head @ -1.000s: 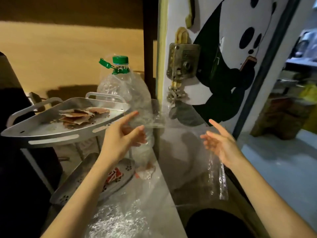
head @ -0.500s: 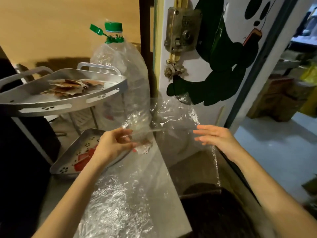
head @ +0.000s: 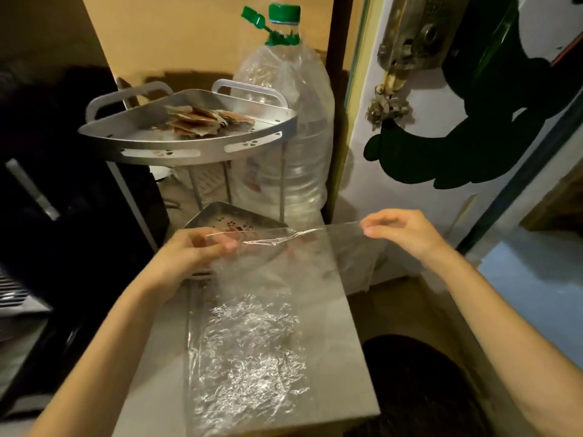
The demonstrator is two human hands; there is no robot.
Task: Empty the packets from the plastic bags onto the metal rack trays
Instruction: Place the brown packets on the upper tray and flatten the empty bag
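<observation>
Since 0.5 s ago both hands have been lowered in view and drawn further apart, so the bag's top edge is now pulled taut between them. L hand is pinched shut on the left corner of the clear plastic bag; R hand is pinched on the right corner, fingers curled. The bag is held up by its top edge approx. level, its lower part hanging down. No packets can be made out inside it. Beneath it, a second, crumpled plastic sheet is laid flat on the grey countertop. Just beyond the L hand, the lower rack tray is seen, w/ red packets partly hidden behind the bag. Above it, the upper rack tray carries a pile of brown packets. A large water bottle w/ green cap stands behind the rack, beside the door.
</observation>
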